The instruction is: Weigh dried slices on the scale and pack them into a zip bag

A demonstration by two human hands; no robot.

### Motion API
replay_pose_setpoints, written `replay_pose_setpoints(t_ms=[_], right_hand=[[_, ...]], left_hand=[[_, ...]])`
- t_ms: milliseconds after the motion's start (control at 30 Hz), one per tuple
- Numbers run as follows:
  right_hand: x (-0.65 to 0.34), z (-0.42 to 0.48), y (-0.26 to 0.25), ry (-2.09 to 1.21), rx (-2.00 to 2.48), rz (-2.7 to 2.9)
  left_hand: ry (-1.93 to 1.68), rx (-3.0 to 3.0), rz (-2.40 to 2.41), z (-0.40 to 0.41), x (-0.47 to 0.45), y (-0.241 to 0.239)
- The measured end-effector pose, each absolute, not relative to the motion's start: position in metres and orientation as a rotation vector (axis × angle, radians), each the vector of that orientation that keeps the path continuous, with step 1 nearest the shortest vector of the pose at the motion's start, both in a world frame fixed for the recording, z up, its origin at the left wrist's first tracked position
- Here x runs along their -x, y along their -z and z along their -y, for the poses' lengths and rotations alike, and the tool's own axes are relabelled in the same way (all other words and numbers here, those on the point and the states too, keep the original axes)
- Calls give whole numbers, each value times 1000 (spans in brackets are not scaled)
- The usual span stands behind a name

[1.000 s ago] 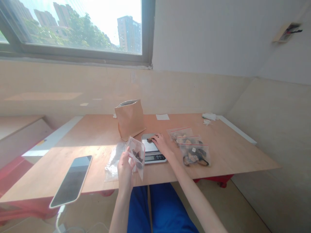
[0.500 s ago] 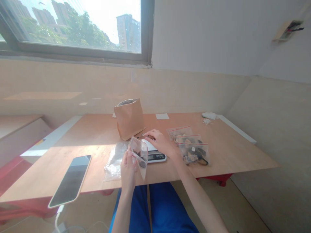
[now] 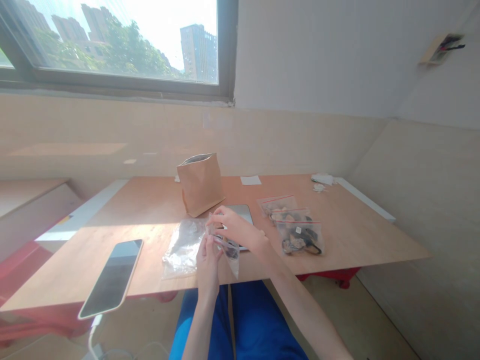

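My left hand (image 3: 208, 253) holds a small clear zip bag (image 3: 229, 252) with dark pieces in it, just above the table's front edge. My right hand (image 3: 237, 227) is at the mouth of that bag, fingers pinched over it; whether they hold a piece I cannot tell. Behind both hands lies a flat kitchen scale (image 3: 242, 214), mostly hidden by them. A brown paper bag (image 3: 200, 183) stands open behind the scale. Three filled zip bags (image 3: 297, 232) with red seals lie to the right.
A pile of empty clear bags (image 3: 183, 247) lies left of my hands. A phone (image 3: 111, 277) leans at the table's (image 3: 356, 235) front left. White paper scraps (image 3: 250, 180) and small white items (image 3: 322, 181) sit at the back. My blue-trousered legs are under the table.
My right hand left the scale's plate and came back and left to the mouth of the bag. My left hand shifted slightly right and lower with the bag.
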State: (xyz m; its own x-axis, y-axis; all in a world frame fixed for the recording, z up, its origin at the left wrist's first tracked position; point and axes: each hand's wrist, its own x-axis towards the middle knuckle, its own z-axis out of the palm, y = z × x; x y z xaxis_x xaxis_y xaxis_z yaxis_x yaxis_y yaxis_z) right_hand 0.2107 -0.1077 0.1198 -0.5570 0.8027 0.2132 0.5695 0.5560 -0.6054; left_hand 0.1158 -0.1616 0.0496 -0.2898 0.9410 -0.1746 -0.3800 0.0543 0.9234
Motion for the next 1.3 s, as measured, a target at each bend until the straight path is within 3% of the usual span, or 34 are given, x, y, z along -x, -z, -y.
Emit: replay_pose_setpoints(t_ms=[300,533,900,1133,1300], right_hand=[[-231,139,-124,-703,1089,1830],[-227,185,-84,-1042,1045,1550],[-233,184,-83,-811,1041,1317],[-245,188,-78,-930,1043,1290],[-246,183,-71,-816,1102,1159]], left_hand=[[-1535,-548,-1157,162,-112,-58],[-1610,-518,-1101,172,-119,-72],[-1703,-833,-1421,178,-123,-58],[-1630,-889,-1278,173,-94,-65],[-1667,-788,-1225,179,-94,-70]])
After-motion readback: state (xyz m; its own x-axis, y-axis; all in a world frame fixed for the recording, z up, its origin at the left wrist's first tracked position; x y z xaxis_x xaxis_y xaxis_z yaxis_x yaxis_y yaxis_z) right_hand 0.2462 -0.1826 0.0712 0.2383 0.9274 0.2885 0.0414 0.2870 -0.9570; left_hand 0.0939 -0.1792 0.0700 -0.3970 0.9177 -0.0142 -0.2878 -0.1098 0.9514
